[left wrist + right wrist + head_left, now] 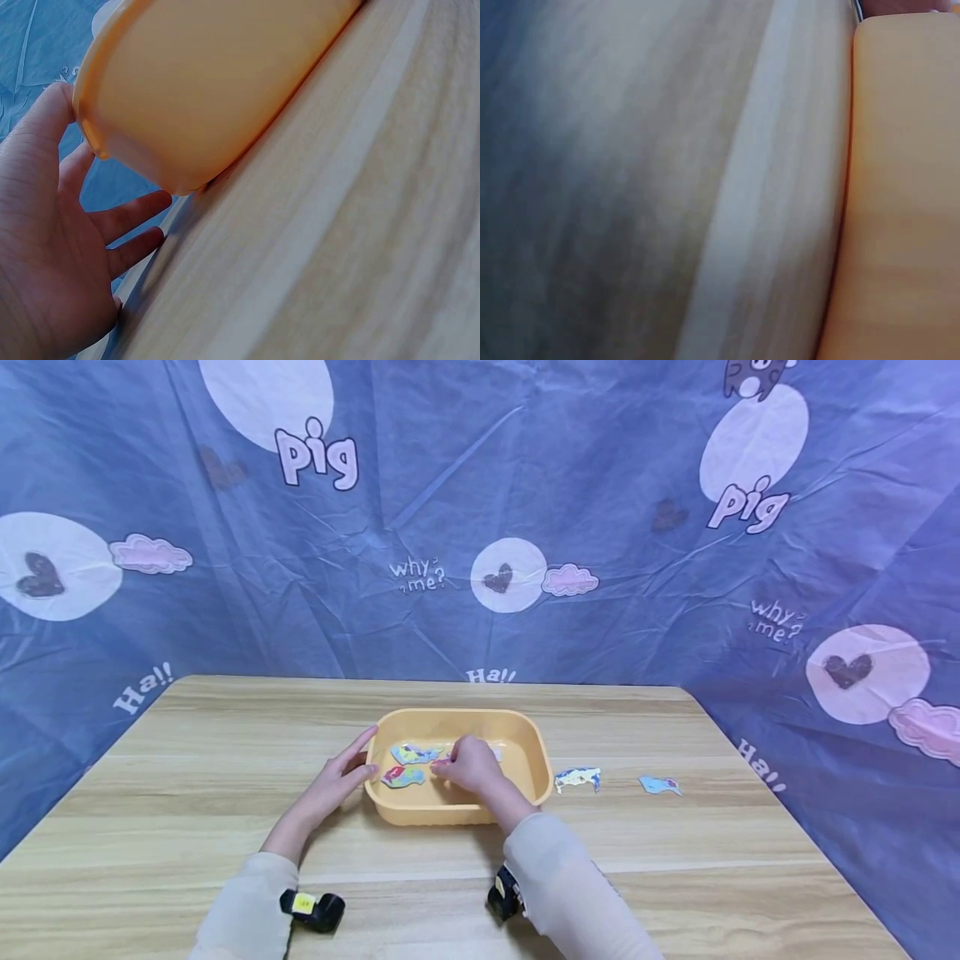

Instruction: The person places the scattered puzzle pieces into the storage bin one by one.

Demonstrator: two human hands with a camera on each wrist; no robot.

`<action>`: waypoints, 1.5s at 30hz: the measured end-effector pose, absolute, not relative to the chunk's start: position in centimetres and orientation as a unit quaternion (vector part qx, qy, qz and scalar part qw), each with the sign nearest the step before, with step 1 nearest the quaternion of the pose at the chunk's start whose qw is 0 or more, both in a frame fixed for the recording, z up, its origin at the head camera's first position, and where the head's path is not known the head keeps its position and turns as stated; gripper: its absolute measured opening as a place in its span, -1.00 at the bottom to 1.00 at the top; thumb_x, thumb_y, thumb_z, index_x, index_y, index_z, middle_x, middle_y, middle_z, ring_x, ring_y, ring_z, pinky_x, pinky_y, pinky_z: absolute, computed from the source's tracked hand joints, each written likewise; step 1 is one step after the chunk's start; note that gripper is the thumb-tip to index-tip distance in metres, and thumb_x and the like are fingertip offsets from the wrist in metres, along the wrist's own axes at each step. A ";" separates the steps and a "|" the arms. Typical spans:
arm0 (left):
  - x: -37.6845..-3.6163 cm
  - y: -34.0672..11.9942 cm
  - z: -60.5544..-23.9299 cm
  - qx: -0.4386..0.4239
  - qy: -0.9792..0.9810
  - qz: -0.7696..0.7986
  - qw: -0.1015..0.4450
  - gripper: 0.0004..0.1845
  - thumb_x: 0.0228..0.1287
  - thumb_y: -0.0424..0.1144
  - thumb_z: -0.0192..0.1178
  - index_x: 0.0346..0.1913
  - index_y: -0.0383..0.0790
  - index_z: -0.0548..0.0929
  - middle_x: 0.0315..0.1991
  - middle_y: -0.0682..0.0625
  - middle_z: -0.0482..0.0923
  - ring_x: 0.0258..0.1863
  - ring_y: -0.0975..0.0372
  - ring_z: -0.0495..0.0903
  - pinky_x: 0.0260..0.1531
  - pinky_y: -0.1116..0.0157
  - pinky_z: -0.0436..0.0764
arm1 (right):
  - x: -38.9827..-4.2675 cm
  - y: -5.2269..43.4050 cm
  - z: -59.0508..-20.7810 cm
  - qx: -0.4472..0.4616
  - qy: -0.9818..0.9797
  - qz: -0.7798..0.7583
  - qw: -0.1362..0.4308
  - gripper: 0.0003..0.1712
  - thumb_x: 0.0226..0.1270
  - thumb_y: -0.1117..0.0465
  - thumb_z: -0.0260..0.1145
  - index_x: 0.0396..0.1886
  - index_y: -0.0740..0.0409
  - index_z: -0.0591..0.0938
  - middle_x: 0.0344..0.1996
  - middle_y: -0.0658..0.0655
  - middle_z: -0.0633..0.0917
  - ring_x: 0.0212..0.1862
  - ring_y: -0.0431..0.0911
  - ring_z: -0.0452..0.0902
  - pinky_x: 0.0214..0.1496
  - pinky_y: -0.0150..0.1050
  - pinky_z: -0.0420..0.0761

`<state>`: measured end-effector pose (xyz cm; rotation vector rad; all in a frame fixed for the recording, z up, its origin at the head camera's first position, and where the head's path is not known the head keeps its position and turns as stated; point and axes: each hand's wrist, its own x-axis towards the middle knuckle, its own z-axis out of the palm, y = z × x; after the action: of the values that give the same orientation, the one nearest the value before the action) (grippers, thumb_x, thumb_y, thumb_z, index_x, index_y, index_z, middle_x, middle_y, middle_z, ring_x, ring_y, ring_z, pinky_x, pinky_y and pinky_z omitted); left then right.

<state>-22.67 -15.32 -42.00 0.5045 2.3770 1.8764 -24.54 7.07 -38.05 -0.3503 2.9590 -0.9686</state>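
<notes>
A yellow-orange plastic tray (461,815) stands on the wooden table. My left hand (337,781) rests against its left end, thumb and index finger at the rim; in the left wrist view the other fingers spread straight beside the outer wall. My right hand (474,766) reaches down inside the tray, its fingers curled and pinching a small pinkish-red puzzle piece (440,766), mostly covered by the hand. Left of it on the tray floor lie a blue-and-yellow puzzle piece (414,754) and a red-and-green one (403,777). Another pale bit (496,752) shows behind the right hand.
Right of the tray, a white-and-blue puzzle piece (578,778) lies close to the rim, and a light blue one (660,786) sits farther right on the table (720,852). A blue printed cloth (420,635) hangs behind the table and along its sides.
</notes>
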 end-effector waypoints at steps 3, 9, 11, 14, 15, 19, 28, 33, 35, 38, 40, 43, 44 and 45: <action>-22.6 -15.4 -42.0 0.166 0.773 0.611 0.037 -0.35 0.18 -0.27 0.02 0.32 -0.10 0.04 0.05 -0.37 0.30 0.03 -0.02 0.32 0.00 0.14 0.28 | -24.5 6.9 -38.0 -0.113 0.948 -0.298 0.006 -0.51 -0.09 0.09 0.36 -0.91 0.07 0.27 -0.92 -0.08 0.20 -0.77 -0.21 0.11 -0.73 -0.38 0.15; -22.5 -15.4 -42.0 0.163 0.770 0.616 0.037 -0.36 0.18 -0.26 0.02 0.32 -0.06 0.06 0.05 -0.37 0.30 0.03 -0.03 0.32 0.00 0.10 0.27 | -24.5 6.8 -38.1 -0.114 0.953 -0.279 0.000 -0.55 -0.10 0.08 0.36 -0.91 0.08 0.32 -0.91 -0.08 0.24 -0.75 -0.20 0.15 -0.71 -0.37 0.18; -22.5 -15.4 -42.0 0.163 0.769 0.617 0.036 -0.36 0.17 -0.26 0.02 0.32 -0.07 0.05 0.05 -0.37 0.30 0.03 -0.03 0.32 0.00 0.10 0.27 | -24.4 6.8 -38.1 -0.117 0.954 -0.276 -0.003 -0.55 -0.10 0.08 0.36 -0.91 0.09 0.33 -0.92 -0.08 0.23 -0.76 -0.20 0.13 -0.72 -0.37 0.17; -22.5 -15.4 -42.0 0.165 0.768 0.617 0.036 -0.35 0.18 -0.27 0.02 0.32 -0.08 0.05 0.05 -0.38 0.29 0.03 -0.04 0.32 0.00 0.09 0.27 | -24.4 6.7 -38.1 -0.119 0.956 -0.269 -0.005 -0.54 -0.09 0.08 0.36 -0.93 0.09 0.34 -0.95 -0.09 0.20 -0.77 -0.20 0.10 -0.72 -0.36 0.14; -22.5 -15.4 -42.0 0.166 0.768 0.618 0.036 -0.35 0.18 -0.27 0.02 0.32 -0.07 0.05 0.05 -0.38 0.29 0.03 -0.04 0.32 0.00 0.09 0.27 | -24.4 6.7 -38.1 -0.120 0.956 -0.267 -0.005 -0.54 -0.08 0.08 0.35 -0.94 0.10 0.34 -0.95 -0.10 0.18 -0.78 -0.20 0.09 -0.72 -0.36 0.13; -22.5 -15.4 -42.0 0.169 0.765 0.620 0.036 -0.36 0.18 -0.27 0.02 0.32 -0.07 0.05 0.06 -0.38 0.28 0.04 -0.05 0.31 0.00 0.10 0.27 | -24.3 6.7 -38.1 -0.120 0.957 -0.264 -0.003 -0.53 -0.07 0.07 0.34 -0.95 0.09 0.34 -0.97 -0.10 0.15 -0.78 -0.20 0.06 -0.73 -0.36 0.10; -22.5 -15.4 -42.0 0.172 0.762 0.623 0.035 -0.36 0.18 -0.28 0.02 0.32 -0.08 0.05 0.05 -0.39 0.30 0.02 -0.06 0.32 -0.02 0.16 0.30 | -24.3 6.8 -37.9 -0.124 0.950 -0.287 -0.004 -0.49 -0.09 0.09 0.36 -0.94 0.08 0.25 -0.95 -0.11 0.11 -0.79 -0.23 0.01 -0.75 -0.39 0.06; -22.4 -15.3 -42.0 0.175 0.759 0.626 0.036 -0.36 0.18 -0.30 0.01 0.32 -0.11 0.04 0.04 -0.39 0.30 0.02 -0.06 0.32 -0.05 0.24 0.33 | -24.4 7.0 -37.7 -0.124 0.939 -0.321 -0.007 -0.58 -0.12 0.12 0.38 -0.84 0.13 0.33 -0.88 -0.09 0.21 -0.74 -0.24 0.09 -0.72 -0.42 0.10; -22.4 -15.3 -42.0 0.175 0.759 0.626 0.037 -0.36 0.18 -0.30 0.01 0.32 -0.10 0.04 0.05 -0.39 0.30 0.02 -0.06 0.32 -0.05 0.25 0.33 | -24.5 7.2 -37.7 -0.121 0.936 -0.332 -0.009 -0.61 -0.13 0.11 0.38 -0.83 0.15 0.36 -0.86 -0.07 0.25 -0.73 -0.23 0.12 -0.70 -0.41 0.12; -22.4 -15.2 -42.0 0.174 0.759 0.626 0.037 -0.36 0.18 -0.29 0.01 0.32 -0.10 0.04 0.05 -0.39 0.29 0.02 -0.06 0.32 -0.05 0.25 0.33 | -24.7 7.4 -37.6 -0.118 0.932 -0.342 -0.012 -0.66 -0.14 0.12 0.38 -0.77 0.18 0.43 -0.81 -0.05 0.32 -0.69 -0.22 0.18 -0.67 -0.41 0.18; -22.4 -15.2 -41.9 0.173 0.759 0.626 0.037 -0.36 0.18 -0.29 0.01 0.32 -0.11 0.05 0.04 -0.39 0.30 0.02 -0.05 0.32 -0.05 0.25 0.33 | -24.8 7.5 -37.5 -0.115 0.929 -0.350 -0.010 -0.70 -0.15 0.13 0.39 -0.70 0.22 0.48 -0.76 -0.02 0.39 -0.65 -0.20 0.23 -0.64 -0.40 0.25; -22.4 -15.2 -41.8 0.174 0.761 0.624 0.036 -0.36 0.18 -0.30 0.01 0.32 -0.13 0.04 0.03 -0.40 0.31 0.01 -0.05 0.33 -0.06 0.26 0.34 | -24.9 7.8 -37.3 -0.116 0.928 -0.353 -0.012 -0.70 -0.16 0.13 0.39 -0.56 0.29 0.55 -0.67 0.02 0.48 -0.57 -0.16 0.33 -0.53 -0.38 0.36; -22.4 -15.2 -41.8 0.174 0.761 0.624 0.036 -0.36 0.18 -0.30 0.01 0.32 -0.14 0.04 0.03 -0.40 0.31 0.01 -0.05 0.33 -0.06 0.26 0.34 | -24.9 7.8 -37.1 -0.116 0.928 -0.355 -0.012 -0.68 -0.16 0.13 0.39 -0.51 0.32 0.56 -0.64 0.03 0.50 -0.54 -0.15 0.36 -0.49 -0.36 0.39; -22.4 -15.2 -41.8 0.174 0.761 0.624 0.035 -0.36 0.18 -0.30 0.01 0.32 -0.14 0.04 0.03 -0.39 0.31 0.00 -0.05 0.33 -0.06 0.26 0.35 | -25.0 7.9 -37.0 -0.116 0.927 -0.356 -0.012 -0.65 -0.16 0.13 0.39 -0.47 0.34 0.57 -0.63 0.05 0.51 -0.52 -0.14 0.38 -0.47 -0.35 0.40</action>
<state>-22.45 -15.24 -41.82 0.5344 2.3387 1.9167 -24.97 7.92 -37.02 -0.3682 2.9347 -1.1255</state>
